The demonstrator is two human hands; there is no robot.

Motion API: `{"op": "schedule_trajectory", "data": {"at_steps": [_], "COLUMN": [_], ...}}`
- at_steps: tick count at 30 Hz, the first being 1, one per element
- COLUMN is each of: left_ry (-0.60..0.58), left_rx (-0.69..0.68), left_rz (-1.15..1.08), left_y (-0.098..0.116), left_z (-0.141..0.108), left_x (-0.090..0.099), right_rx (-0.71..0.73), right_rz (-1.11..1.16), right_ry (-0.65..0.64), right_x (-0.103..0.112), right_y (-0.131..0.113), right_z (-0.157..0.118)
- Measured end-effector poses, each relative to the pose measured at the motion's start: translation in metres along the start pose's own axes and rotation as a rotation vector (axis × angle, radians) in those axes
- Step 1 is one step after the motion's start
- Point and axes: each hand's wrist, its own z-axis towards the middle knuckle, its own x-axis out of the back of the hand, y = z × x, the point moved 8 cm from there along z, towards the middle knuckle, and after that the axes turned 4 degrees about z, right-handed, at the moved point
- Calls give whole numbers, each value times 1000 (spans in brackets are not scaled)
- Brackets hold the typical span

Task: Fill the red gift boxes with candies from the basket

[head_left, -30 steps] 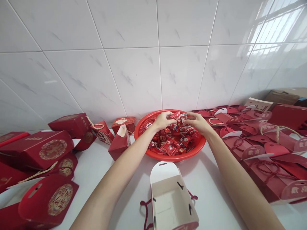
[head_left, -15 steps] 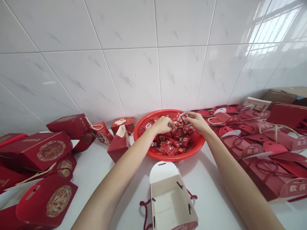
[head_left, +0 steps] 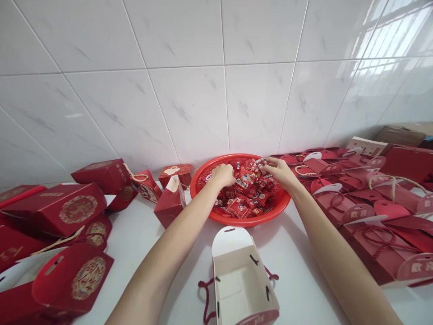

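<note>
A red plastic basket (head_left: pixel 216 220) full of red-wrapped candies (head_left: pixel 237 207) stands against the wall. Over its left side, my left hand (head_left: pixel 223 176) is closed with curled fingers among the candies; whatever is in them is hidden. At the right rim, my right hand (head_left: pixel 279 172) pinches a red candy packet (head_left: pixel 259 166) with a checkered edge. In front of the basket sits an open gift box (head_left: pixel 233 289), white inside, its flap raised and dark red cords at its sides. No candy shows inside it.
Several red gift boxes (head_left: pixel 64 205) crowd the left, some with rope handles. A small red box (head_left: pixel 169 203) stands beside the basket. Rows of red boxes (head_left: pixel 375 243) fill the right, with cardboard (head_left: pixel 399 134) behind. A tiled wall (head_left: pixel 189 113) borders the white table (head_left: pixel 135 234).
My left hand has shifted left within the basket, uncovering candies in the middle. My right hand stays at the right rim with the packet. The view has turned slightly.
</note>
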Motion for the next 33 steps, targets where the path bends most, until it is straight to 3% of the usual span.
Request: {"op": "schedule_trajectory", "data": {"at_steps": [6,13,20,26,30,33], "left_ry": [-275,-520,-496,-547,-462,-477], "left_rx": [-161,-329,-339,-494,-398,-325], "left_rz": [-67,-147,-237,-435,-418,-514], "left_y": [9,20,26,37,31,32], "left_z": [5,-1,-3,-9,-3,-1], "left_x": [-29,-47,-46,-39,-38,-42], "right_rx": [-2,-13,-18,4,3,-6], "right_rz": [18,-32,-47,-37,-43,-47], "right_ry": [-8,-18,-26,-39,-36,-29], "right_x": [-2,-2,-2,-3,-2,-2], "right_y": [-1,3,4,3,3,4], "right_z": [-1,-1,-1,-1,-1,-1]}}
